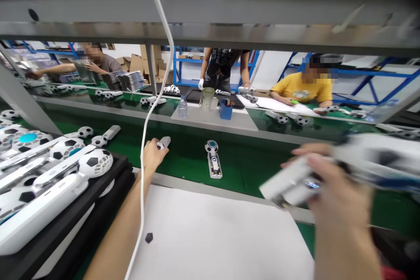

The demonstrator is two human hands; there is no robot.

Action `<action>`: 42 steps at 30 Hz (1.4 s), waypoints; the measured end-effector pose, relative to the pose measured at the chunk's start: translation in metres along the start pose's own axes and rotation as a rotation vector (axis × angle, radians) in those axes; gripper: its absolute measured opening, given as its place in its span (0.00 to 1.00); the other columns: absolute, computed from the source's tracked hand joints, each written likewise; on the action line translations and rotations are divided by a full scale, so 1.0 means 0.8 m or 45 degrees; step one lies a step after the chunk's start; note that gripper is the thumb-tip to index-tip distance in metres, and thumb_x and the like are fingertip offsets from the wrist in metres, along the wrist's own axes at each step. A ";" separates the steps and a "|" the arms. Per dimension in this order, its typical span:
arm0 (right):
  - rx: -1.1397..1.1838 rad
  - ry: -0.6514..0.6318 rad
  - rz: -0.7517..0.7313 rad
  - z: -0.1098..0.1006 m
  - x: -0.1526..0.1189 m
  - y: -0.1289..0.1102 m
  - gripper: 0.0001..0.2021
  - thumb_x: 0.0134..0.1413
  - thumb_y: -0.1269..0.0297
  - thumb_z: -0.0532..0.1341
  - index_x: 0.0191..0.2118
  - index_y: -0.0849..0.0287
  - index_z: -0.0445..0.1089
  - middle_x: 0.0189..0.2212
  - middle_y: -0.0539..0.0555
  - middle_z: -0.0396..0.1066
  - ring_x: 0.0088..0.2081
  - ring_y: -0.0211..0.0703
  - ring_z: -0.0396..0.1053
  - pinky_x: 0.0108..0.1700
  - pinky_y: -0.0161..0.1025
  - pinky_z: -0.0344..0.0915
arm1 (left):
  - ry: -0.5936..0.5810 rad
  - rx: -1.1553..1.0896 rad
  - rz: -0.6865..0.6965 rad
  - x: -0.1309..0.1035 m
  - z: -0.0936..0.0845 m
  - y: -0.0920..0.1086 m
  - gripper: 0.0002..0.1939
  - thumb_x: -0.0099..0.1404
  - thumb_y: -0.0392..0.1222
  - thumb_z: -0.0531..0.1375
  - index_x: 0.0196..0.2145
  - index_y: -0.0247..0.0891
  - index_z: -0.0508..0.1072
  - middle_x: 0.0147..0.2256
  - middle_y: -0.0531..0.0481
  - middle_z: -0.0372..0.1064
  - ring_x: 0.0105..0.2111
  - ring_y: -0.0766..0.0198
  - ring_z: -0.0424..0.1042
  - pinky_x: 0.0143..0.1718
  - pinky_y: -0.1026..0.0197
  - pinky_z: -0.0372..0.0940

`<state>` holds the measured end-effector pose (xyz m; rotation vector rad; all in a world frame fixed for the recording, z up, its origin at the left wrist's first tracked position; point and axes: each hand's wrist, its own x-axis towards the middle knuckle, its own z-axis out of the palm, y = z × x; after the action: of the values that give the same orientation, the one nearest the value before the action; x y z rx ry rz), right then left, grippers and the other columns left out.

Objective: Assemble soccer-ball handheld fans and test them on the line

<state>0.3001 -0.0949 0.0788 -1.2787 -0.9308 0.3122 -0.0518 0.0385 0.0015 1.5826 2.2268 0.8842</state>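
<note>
My left hand [152, 156] reaches over the green belt, its fingers closed round a small football-patterned handheld fan [166, 141]; the white handle pokes out beyond them. On the right, my right hand [337, 197] is smeared by motion and wrapped round a white handheld fan [290, 181] with a small lit display. Large white and dark shapes [377, 157] beside that hand are too blurred to name. Between my hands another football-patterned fan [215, 164] lies on the belt, its handle's inner parts exposed. A small black pentagon piece [148, 238] rests on the white sheet [210, 236] in front of me.
Many football-patterned fans [95, 163] are stacked on a black tray [108, 170] at left. A white cable [144, 140] hangs down across the view. Overhead runs a grey beam [210, 4]. Across the belt, several people work near a water bottle [183, 107] and a blue box [225, 110].
</note>
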 end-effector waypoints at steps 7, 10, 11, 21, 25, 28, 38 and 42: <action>-0.293 -0.158 0.317 0.061 0.028 0.158 0.21 0.39 0.59 0.75 0.38 0.66 0.74 0.33 0.57 0.77 0.34 0.49 0.75 0.36 0.45 0.72 | -0.142 -0.535 0.164 -0.031 -0.037 0.050 0.13 0.53 0.48 0.63 0.35 0.41 0.74 0.28 0.51 0.71 0.28 0.58 0.72 0.25 0.62 0.61; -0.496 -0.240 0.296 0.061 0.025 0.200 0.15 0.54 0.62 0.69 0.45 0.64 0.71 0.42 0.56 0.74 0.44 0.47 0.73 0.49 0.50 0.70 | -0.351 -0.795 0.214 -0.043 -0.036 0.061 0.15 0.54 0.50 0.62 0.37 0.40 0.73 0.24 0.53 0.68 0.21 0.63 0.68 0.16 0.66 0.53; -0.553 -0.273 0.281 0.060 0.024 0.208 0.14 0.58 0.62 0.66 0.47 0.63 0.71 0.46 0.57 0.73 0.48 0.49 0.71 0.52 0.53 0.68 | -0.413 -0.866 0.221 -0.047 -0.035 0.064 0.15 0.54 0.50 0.62 0.37 0.39 0.73 0.24 0.53 0.68 0.20 0.64 0.68 0.14 0.66 0.52; -0.525 -0.895 -0.143 0.066 -0.017 0.074 0.24 0.66 0.53 0.54 0.63 0.57 0.62 0.62 0.60 0.61 0.62 0.54 0.60 0.63 0.51 0.58 | -0.778 -1.271 0.244 -0.077 -0.048 0.087 0.11 0.55 0.45 0.62 0.34 0.36 0.72 0.26 0.50 0.72 0.18 0.65 0.68 0.11 0.68 0.50; -0.462 -1.290 -0.340 0.072 -0.061 0.001 0.21 0.65 0.57 0.56 0.62 0.48 0.62 0.57 0.53 0.67 0.54 0.49 0.68 0.54 0.45 0.66 | -0.831 -1.366 0.249 -0.081 -0.052 0.089 0.11 0.56 0.45 0.59 0.33 0.36 0.72 0.25 0.49 0.72 0.17 0.65 0.67 0.11 0.68 0.50; -0.661 -1.367 -0.426 0.076 -0.082 -0.017 0.23 0.66 0.64 0.52 0.65 0.50 0.54 0.54 0.56 0.68 0.48 0.51 0.68 0.47 0.48 0.66 | -0.831 -1.401 0.227 -0.080 -0.053 0.087 0.11 0.56 0.46 0.59 0.33 0.35 0.72 0.25 0.49 0.72 0.16 0.66 0.65 0.11 0.68 0.48; -0.875 -1.311 -0.473 0.087 -0.094 -0.020 0.22 0.61 0.72 0.51 0.60 0.54 0.55 0.44 0.55 0.69 0.35 0.50 0.68 0.34 0.44 0.63 | -0.614 -1.434 0.196 -0.093 -0.046 0.098 0.11 0.56 0.45 0.61 0.32 0.34 0.73 0.26 0.50 0.71 0.18 0.68 0.65 0.12 0.69 0.48; -0.481 -1.398 -0.201 0.090 -0.098 -0.009 0.32 0.61 0.69 0.52 0.69 0.47 0.43 0.51 0.57 0.67 0.43 0.52 0.69 0.41 0.48 0.66 | -0.634 -1.466 0.251 -0.102 -0.051 0.104 0.15 0.62 0.52 0.59 0.36 0.37 0.71 0.27 0.53 0.67 0.18 0.71 0.60 0.14 0.70 0.49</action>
<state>0.1967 -0.1007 0.0527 -1.3398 -2.0850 0.7742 0.0193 -0.0317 0.0739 1.2035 0.8813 1.2868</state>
